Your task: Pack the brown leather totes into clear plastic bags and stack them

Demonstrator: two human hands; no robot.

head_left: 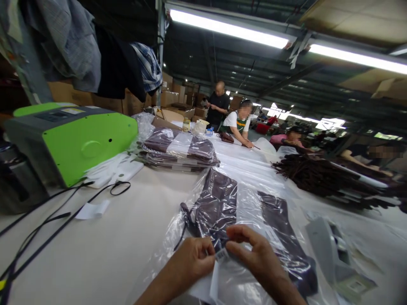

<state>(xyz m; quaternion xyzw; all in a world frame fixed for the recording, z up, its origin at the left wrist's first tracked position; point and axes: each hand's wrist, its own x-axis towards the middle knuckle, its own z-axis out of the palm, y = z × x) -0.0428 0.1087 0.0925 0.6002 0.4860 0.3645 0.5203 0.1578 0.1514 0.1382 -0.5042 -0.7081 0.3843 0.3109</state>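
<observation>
A clear plastic bag lies flat on the table before me, with dark brown folded goods inside. Over its near part, my left hand is closed in a pinch on a small white barcode label. White paper hangs below that hand. My right hand is just right of the label, thumb and forefinger apart, fingertips close to the bag. Whether its thumb touches the label I cannot tell.
A green and grey machine stands at left, near white tags and black cables. Packed bags are stacked behind. A grey tape dispenser and a dark brown pile sit at right. Several people work beyond.
</observation>
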